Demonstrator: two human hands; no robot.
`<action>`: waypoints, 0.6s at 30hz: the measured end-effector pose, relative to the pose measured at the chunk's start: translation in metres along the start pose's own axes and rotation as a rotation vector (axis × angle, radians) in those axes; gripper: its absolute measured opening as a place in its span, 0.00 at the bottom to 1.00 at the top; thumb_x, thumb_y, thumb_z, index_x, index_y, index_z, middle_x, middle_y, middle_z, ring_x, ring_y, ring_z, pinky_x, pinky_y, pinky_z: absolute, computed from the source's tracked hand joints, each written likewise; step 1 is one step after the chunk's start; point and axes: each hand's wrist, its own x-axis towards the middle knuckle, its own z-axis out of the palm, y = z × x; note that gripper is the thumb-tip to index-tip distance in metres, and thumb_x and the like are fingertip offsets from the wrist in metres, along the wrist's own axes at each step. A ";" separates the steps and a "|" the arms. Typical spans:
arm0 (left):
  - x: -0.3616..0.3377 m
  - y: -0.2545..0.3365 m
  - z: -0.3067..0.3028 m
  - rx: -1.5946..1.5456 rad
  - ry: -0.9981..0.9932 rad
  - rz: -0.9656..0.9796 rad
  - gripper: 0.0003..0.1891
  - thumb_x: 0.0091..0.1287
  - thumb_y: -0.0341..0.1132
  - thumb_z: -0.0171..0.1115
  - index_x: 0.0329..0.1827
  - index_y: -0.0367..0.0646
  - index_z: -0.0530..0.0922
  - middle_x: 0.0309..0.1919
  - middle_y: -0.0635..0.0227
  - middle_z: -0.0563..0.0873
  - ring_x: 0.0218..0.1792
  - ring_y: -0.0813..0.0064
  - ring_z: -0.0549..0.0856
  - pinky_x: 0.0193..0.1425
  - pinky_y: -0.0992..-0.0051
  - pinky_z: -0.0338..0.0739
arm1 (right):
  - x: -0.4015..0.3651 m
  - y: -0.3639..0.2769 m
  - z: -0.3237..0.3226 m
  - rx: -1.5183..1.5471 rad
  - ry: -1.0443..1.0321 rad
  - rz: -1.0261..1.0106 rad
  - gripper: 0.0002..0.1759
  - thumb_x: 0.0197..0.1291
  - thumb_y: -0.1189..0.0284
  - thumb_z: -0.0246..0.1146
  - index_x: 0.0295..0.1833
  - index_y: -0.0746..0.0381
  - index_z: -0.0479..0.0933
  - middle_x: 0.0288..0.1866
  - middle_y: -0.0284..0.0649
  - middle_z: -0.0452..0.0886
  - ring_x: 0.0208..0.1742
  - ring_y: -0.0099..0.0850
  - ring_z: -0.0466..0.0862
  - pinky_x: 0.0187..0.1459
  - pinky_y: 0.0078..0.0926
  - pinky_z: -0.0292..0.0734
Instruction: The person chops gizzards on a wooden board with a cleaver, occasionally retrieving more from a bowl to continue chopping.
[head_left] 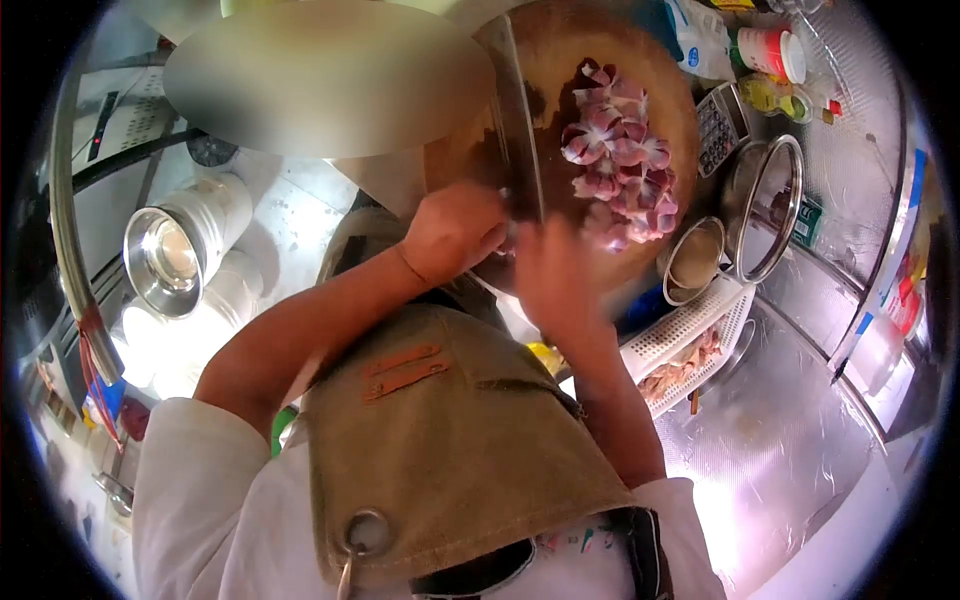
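Brown apron (430,400) cloth spans your front. Beyond it, your left hand (455,228) has its fingers curled in, though whether they grip anything is unclear; your right hand (558,268) is too blurred to read its fingers. Just past both, a long blade (522,120) points away over the round board (655,75). Reddish meat pieces (620,150) lie on it, ahead and right of your right fingers.

honestly can't make out any words or numbers. the print on the red and white tub (768,52) and blue-and-white bag (703,40), far right, is too small and blurry.
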 end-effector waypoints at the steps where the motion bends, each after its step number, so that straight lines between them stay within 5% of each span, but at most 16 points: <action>1: 0.002 -0.002 0.000 0.006 -0.004 0.001 0.07 0.49 0.28 0.66 0.29 0.44 0.76 0.30 0.64 0.80 0.33 0.58 0.81 0.37 0.63 0.78 | 0.001 0.003 0.001 -0.033 0.004 -0.020 0.15 0.70 0.67 0.52 0.45 0.71 0.70 0.32 0.66 0.79 0.37 0.66 0.80 0.40 0.60 0.74; 7: 0.000 -0.005 0.001 0.016 -0.034 0.023 0.07 0.50 0.29 0.66 0.28 0.45 0.75 0.29 0.63 0.79 0.33 0.58 0.80 0.36 0.63 0.77 | -0.004 0.018 0.021 -0.132 0.032 -0.011 0.17 0.71 0.63 0.53 0.45 0.70 0.70 0.30 0.64 0.79 0.34 0.66 0.80 0.38 0.60 0.74; 10: -0.004 -0.005 0.002 -0.018 -0.084 0.058 0.07 0.50 0.29 0.67 0.28 0.45 0.75 0.30 0.63 0.79 0.33 0.58 0.80 0.37 0.63 0.78 | 0.014 0.005 0.021 -0.023 0.025 0.153 0.18 0.70 0.63 0.53 0.44 0.70 0.71 0.31 0.64 0.80 0.35 0.65 0.80 0.39 0.60 0.74; 13: -0.009 -0.006 0.002 0.024 -0.129 0.161 0.07 0.50 0.29 0.66 0.29 0.44 0.76 0.32 0.62 0.79 0.34 0.58 0.80 0.37 0.62 0.78 | 0.012 0.025 0.031 -0.056 0.144 0.061 0.19 0.71 0.61 0.54 0.41 0.69 0.73 0.30 0.63 0.80 0.34 0.64 0.80 0.37 0.58 0.74; 16: -0.012 0.003 -0.012 0.043 -0.299 0.193 0.07 0.51 0.28 0.66 0.30 0.42 0.75 0.34 0.61 0.79 0.35 0.57 0.81 0.38 0.61 0.78 | 0.018 0.052 0.013 -0.013 0.211 -0.054 0.19 0.71 0.60 0.57 0.37 0.67 0.74 0.24 0.54 0.80 0.24 0.51 0.81 0.29 0.48 0.74; 18: 0.002 0.023 -0.015 0.100 -0.106 -0.053 0.06 0.54 0.30 0.66 0.32 0.41 0.77 0.36 0.59 0.80 0.36 0.56 0.82 0.39 0.60 0.79 | 0.013 0.038 -0.015 0.376 0.235 0.168 0.18 0.71 0.61 0.58 0.36 0.66 0.74 0.21 0.45 0.78 0.19 0.39 0.78 0.24 0.39 0.71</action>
